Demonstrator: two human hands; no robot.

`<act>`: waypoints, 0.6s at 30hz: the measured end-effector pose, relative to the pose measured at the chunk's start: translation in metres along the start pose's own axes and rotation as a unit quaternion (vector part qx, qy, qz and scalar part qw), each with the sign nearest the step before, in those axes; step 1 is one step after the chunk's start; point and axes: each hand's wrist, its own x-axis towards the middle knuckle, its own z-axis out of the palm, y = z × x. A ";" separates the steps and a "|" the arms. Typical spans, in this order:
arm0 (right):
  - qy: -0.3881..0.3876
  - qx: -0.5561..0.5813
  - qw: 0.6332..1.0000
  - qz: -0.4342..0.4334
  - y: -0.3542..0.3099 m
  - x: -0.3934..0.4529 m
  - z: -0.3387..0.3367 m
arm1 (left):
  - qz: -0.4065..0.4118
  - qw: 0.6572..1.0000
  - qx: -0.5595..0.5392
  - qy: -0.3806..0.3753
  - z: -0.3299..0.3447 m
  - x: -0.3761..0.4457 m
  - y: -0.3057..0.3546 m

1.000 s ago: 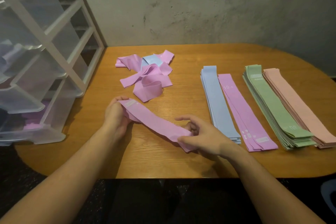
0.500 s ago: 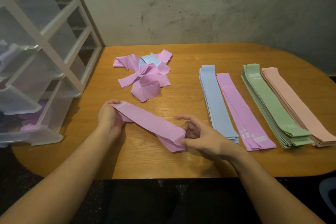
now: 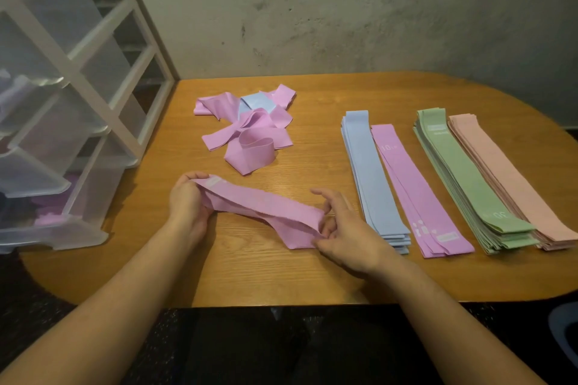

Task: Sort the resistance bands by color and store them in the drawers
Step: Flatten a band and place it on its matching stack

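A pink band (image 3: 266, 208) is stretched between my two hands just above the wooden table (image 3: 281, 275). My left hand (image 3: 187, 200) grips its far-left end and my right hand (image 3: 344, 228) pinches its near-right end. Behind it lies a loose heap of pink bands (image 3: 250, 134) with one blue band (image 3: 255, 102) among them. To the right, four flat stacks lie side by side: blue (image 3: 372, 172), pink (image 3: 416, 191), green (image 3: 463, 178) and peach (image 3: 513, 178).
A white-framed drawer unit (image 3: 78, 97) with clear plastic drawers stands at the table's left edge; its lowest drawer (image 3: 53, 228) is pulled out and holds pink bands. A concrete wall closes the back. The table's front edge is close to my forearms.
The band's right end has folded and bunched under my right hand, whose fingers moved onto it. My left hand keeps its grip and has shifted slightly left.
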 end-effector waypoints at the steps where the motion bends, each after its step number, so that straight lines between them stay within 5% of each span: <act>1: 0.022 0.005 1.000 0.008 0.002 0.001 0.000 | 0.002 1.000 0.004 0.003 0.000 0.001 -0.001; 11: 0.171 -0.079 0.981 0.038 -0.003 0.000 -0.003 | 0.009 0.999 0.042 -0.001 -0.001 0.005 -0.004; 14: 0.177 -0.134 0.975 0.018 -0.004 -0.003 0.000 | 0.010 0.998 0.055 -0.016 -0.002 0.004 -0.004; 18: 0.129 -0.057 0.989 0.034 -0.004 -0.002 0.000 | 0.012 0.998 0.061 -0.026 -0.002 0.003 -0.004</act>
